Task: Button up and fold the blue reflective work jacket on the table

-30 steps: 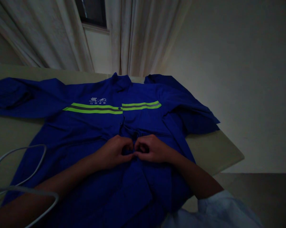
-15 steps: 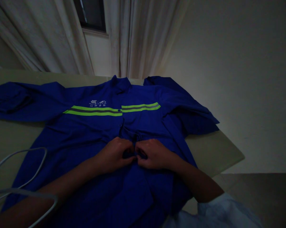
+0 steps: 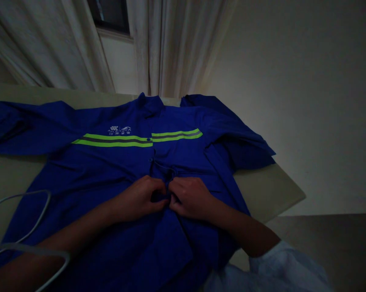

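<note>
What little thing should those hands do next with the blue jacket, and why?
Perhaps draw the blue jacket together at its front opening: the left hand and right hand sit close together there, seemingly pinching it, and it gapes just above them.

My feed is dim. The blue jacket [image 3: 125,162] darkens toward its lower front, its printed lettering [image 3: 119,130] soft-edged; right of it, the wall [image 3: 271,81] catches faint light that fades outward. Behind it, wide-angle stretch slants the curtains [image 3: 183,48].
</note>
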Motion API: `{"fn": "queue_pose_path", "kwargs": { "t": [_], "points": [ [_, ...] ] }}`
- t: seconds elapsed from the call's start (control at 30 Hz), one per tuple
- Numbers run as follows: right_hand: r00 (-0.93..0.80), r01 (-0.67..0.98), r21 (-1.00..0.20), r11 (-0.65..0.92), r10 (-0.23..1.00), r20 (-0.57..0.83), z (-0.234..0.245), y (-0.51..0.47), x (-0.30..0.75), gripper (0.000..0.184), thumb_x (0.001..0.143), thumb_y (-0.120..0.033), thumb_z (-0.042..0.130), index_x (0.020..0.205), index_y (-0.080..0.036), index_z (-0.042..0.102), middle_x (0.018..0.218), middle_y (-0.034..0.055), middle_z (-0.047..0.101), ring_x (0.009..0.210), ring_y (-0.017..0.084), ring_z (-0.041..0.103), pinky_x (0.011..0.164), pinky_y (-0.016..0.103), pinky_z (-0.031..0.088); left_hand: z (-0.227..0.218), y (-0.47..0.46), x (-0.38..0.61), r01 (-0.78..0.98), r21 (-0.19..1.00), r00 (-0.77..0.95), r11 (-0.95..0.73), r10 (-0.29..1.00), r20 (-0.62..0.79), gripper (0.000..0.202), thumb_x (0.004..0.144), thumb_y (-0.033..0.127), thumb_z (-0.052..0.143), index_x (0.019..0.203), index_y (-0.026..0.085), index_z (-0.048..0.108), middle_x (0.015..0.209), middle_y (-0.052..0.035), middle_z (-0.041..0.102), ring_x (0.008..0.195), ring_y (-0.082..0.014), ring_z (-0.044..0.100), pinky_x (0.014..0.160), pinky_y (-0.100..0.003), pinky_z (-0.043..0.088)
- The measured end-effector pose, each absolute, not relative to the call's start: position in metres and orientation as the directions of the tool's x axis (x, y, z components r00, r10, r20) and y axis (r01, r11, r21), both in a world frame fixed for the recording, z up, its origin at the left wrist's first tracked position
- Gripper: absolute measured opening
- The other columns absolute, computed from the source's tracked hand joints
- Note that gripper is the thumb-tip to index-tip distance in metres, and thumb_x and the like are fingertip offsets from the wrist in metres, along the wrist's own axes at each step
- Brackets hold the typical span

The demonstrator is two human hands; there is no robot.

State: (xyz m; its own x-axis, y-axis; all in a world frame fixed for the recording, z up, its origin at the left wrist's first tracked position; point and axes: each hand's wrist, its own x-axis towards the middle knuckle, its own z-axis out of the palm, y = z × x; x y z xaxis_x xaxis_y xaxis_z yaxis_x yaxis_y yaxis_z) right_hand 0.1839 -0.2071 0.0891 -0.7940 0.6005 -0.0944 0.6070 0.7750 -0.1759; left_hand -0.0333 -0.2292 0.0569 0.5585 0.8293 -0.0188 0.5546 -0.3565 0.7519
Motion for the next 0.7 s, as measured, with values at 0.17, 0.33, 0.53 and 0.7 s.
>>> {"fn": "queue_pose_path", "kwargs": {
  "t": [0.17, 0.33, 0.53, 0.7],
  "points": [
    [-0.800, 0.600, -0.139, 0.788, 0.596, -0.078, 0.089, -0.208, 0.185, 0.015, 0.094, -0.024, 0.057, 0.104, -0.018, 0.066, 0.098, 0.0066, 0.072, 0.082, 0.020, 0.065, 0.068, 0.032, 0.038, 0.067, -0.233, -0.034, 0.612, 0.669, 0.579, -0.422, 0.815, -0.015, 0.009, 0.093, 0.028, 0.065, 0.088, 0.020, 0.066, 0.087, -0.0018, 0.071, 0.084, -0.0209, 0.067, 0.075, -0.032, 0.041],
    [-0.806, 0.587, -0.275, 0.762, 0.581, -0.109, 0.092, -0.200, 0.188, 0.010, 0.090, -0.024, 0.064, 0.098, -0.018, 0.065, 0.094, 0.0040, 0.072, 0.080, 0.018, 0.064, 0.065, 0.029, 0.035, 0.074, -0.236, -0.030, 0.666, 0.594, 0.573, -0.451, 0.819, -0.020, 0.011, 0.093, 0.027, 0.064, 0.085, 0.020, 0.066, 0.085, -0.0037, 0.071, 0.080, -0.0214, 0.067, 0.073, -0.033, 0.041],
    [-0.823, 0.532, -0.433, 0.727, 0.564, -0.064, 0.089, -0.194, 0.192, 0.007, 0.087, -0.021, 0.067, 0.093, -0.019, 0.065, 0.088, 0.0012, 0.070, 0.076, 0.016, 0.060, 0.066, 0.027, 0.035, 0.070, -0.233, -0.033, 0.635, 0.674, 0.568, -0.377, 0.820, -0.076, 0.013, 0.094, 0.032, 0.067, 0.097, 0.021, 0.073, 0.094, -0.0032, 0.076, 0.089, -0.0222, 0.071, 0.077, -0.032, 0.045],
    [-0.826, 0.520, -0.453, 0.724, 0.562, -0.048, 0.088, -0.194, 0.194, 0.011, 0.088, -0.026, 0.071, 0.093, -0.018, 0.065, 0.087, 0.0008, 0.069, 0.074, 0.015, 0.059, 0.065, 0.027, 0.033, 0.069, -0.232, -0.034, 0.632, 0.694, 0.558, -0.346, 0.824, -0.097, 0.015, 0.093, 0.033, 0.068, 0.099, 0.021, 0.074, 0.096, -0.0030, 0.077, 0.091, -0.0225, 0.071, 0.078, -0.032, 0.046]
  ]
}}
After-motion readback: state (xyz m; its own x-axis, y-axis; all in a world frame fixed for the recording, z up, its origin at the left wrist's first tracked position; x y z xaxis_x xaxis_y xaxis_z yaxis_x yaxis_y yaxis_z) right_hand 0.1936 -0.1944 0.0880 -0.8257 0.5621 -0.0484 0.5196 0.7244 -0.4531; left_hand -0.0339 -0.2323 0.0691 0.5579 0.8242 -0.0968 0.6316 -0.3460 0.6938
